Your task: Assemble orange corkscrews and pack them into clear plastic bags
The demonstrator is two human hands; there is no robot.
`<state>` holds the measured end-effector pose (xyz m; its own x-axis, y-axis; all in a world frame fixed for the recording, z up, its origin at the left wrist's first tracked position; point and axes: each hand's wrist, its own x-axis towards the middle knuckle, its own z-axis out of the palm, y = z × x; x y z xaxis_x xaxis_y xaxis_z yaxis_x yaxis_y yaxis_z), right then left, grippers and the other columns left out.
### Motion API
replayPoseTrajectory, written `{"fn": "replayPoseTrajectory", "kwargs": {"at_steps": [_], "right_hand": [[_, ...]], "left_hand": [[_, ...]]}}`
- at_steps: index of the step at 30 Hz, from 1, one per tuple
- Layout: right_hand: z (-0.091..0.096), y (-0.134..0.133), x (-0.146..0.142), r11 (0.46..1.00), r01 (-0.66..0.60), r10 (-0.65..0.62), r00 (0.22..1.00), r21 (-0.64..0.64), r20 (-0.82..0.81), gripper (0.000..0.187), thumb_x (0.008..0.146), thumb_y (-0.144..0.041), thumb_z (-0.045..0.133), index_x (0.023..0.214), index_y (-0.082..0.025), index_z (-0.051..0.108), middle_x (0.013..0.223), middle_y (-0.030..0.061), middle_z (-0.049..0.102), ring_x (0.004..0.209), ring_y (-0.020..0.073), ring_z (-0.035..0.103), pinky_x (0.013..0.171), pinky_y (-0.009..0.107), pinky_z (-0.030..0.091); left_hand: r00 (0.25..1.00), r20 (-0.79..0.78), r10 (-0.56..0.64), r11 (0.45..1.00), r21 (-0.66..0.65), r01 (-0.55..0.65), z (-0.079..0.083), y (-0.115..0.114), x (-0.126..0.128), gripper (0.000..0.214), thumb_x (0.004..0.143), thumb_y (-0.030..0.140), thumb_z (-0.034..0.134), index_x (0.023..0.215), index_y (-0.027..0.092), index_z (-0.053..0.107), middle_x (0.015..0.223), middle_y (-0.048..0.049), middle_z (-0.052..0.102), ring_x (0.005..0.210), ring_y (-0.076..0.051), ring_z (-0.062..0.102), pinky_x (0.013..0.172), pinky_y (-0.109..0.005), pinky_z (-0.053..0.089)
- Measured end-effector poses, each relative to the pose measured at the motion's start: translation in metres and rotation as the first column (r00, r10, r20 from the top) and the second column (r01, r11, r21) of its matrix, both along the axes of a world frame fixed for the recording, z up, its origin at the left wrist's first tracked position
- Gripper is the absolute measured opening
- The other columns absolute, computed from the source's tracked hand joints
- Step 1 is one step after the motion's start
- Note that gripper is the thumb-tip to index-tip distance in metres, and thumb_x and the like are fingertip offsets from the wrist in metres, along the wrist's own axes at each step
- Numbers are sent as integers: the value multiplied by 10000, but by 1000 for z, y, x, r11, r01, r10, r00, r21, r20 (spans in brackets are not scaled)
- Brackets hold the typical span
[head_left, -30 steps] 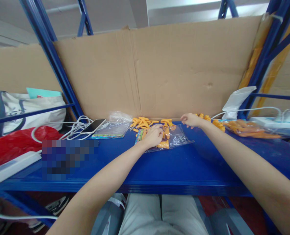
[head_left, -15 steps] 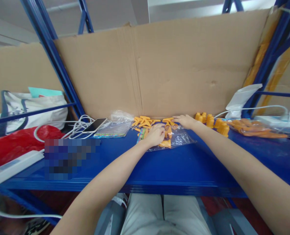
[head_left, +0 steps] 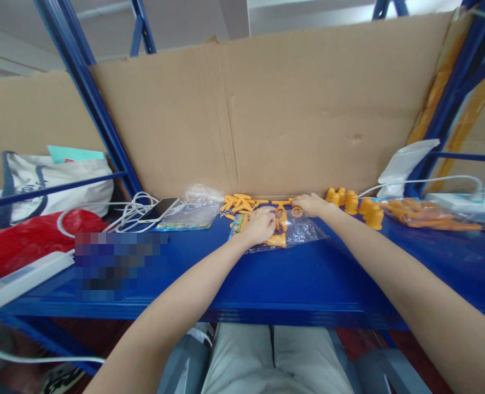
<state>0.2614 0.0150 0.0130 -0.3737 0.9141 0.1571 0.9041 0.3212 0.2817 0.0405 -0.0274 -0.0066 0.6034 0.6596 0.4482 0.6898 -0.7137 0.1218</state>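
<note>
My left hand (head_left: 262, 225) is closed on a clear plastic bag (head_left: 305, 232) that has orange plastic parts and a printed card in it. Its fingers curl over the bag's left half and hide part of what is inside. At the bag's upper right, my right hand (head_left: 311, 206) has its fingers bent together on a small orange plastic piece with a round end (head_left: 297, 212). A thin orange T-shaped piece (head_left: 281, 202) lies just left of these fingertips. Loose orange sticks (head_left: 239, 203) are heaped beyond my left hand, by a short metal chain.
Several orange cup-like pieces (head_left: 351, 203) stand right of my right hand, beside a bag of orange parts (head_left: 426, 214). Leftward lie flat clear packets (head_left: 188, 216), a phone (head_left: 160, 209), white cables and a red bag (head_left: 74, 230). A cardboard sheet (head_left: 308, 115) walls the back.
My right hand has drawn its fingers in and down slightly, and the round-ended orange piece has shifted a little to the right. My left hand stays in place on the bag.
</note>
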Motion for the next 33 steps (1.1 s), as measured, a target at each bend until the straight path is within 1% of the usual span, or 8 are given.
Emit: {"fn": "replayPoseTrajectory", "kwargs": {"at_steps": [5, 12, 17, 21, 23, 24, 27, 33], "right_hand": [[-2, 2, 15, 996, 91, -91, 994, -14, -52, 411, 839, -124, 463, 1181, -261, 646, 1281, 103, 616, 1202, 284, 522, 927, 434, 407], [-1, -4, 25, 991, 131, -130, 991, 32, -42, 340, 813, -87, 442, 1048, -199, 661, 1154, 129, 666, 1152, 292, 532, 932, 444, 370], [16, -7, 31, 959, 274, -260, 951, 68, -165, 326, 790, -118, 482, 1058, -212, 643, 1056, 133, 686, 1068, 301, 584, 904, 455, 397], [35, -14, 43, 929, 371, -350, 893, 22, -283, 279, 743, -139, 555, 989, -221, 658, 1042, 100, 692, 996, 296, 618, 864, 455, 435], [42, -23, 51, 941, 329, -337, 882, -81, -329, 232, 703, -154, 613, 920, -212, 671, 942, 96, 702, 852, 267, 645, 751, 392, 478], [44, -29, 54, 954, 268, -298, 888, -135, -350, 205, 681, -159, 640, 877, -207, 673, 864, 86, 701, 779, 244, 644, 685, 352, 483], [44, -48, 61, 966, 126, -213, 880, -225, -424, 139, 635, -168, 688, 766, -203, 654, 703, 39, 662, 638, 188, 613, 555, 273, 450], [36, -65, 57, 953, 115, -228, 879, -279, -418, 167, 579, -88, 707, 625, -197, 590, 611, 19, 617, 587, 170, 576, 519, 256, 406]], "left_hand": [[1000, 18, -5, 1000, -10, 5, 0, 0, 1, 277, 831, 79, 410, 790, 154, 673, 1246, -78, 618, 1198, -214, 528, 1104, -405, 367], [1000, 23, 3, 1000, -17, -3, -1, 0, 1, 270, 823, 62, 415, 772, 152, 664, 1252, -75, 616, 1198, -210, 529, 1103, -402, 366], [1000, 24, 1, 1000, -17, -1, -1, 0, 1, 271, 829, 76, 415, 783, 169, 665, 1248, -62, 618, 1199, -209, 531, 1097, -406, 376], [1000, 16, -11, 1000, -18, 11, -1, 1, 0, 262, 821, 76, 418, 791, 171, 661, 1262, -66, 612, 1210, -208, 523, 1100, -398, 373], [1000, 19, -10, 1000, -12, 10, -1, 2, 0, 257, 819, 77, 420, 777, 171, 656, 1255, -70, 613, 1211, -210, 520, 1096, -402, 376], [1000, 22, -8, 1000, -8, 8, -2, 3, 0, 254, 818, 79, 422, 765, 172, 652, 1251, -69, 614, 1211, -211, 520, 1093, -408, 379], [1000, 31, -7, 1000, 0, 7, -4, 5, 0, 238, 814, 81, 434, 727, 174, 635, 1259, -65, 609, 1211, -213, 518, 1087, -422, 382], [1000, 20, -5, 1000, -14, 6, -2, 4, 0, 229, 817, 76, 433, 706, 165, 613, 1259, -85, 611, 1219, -215, 517, 1091, -431, 370]]}}
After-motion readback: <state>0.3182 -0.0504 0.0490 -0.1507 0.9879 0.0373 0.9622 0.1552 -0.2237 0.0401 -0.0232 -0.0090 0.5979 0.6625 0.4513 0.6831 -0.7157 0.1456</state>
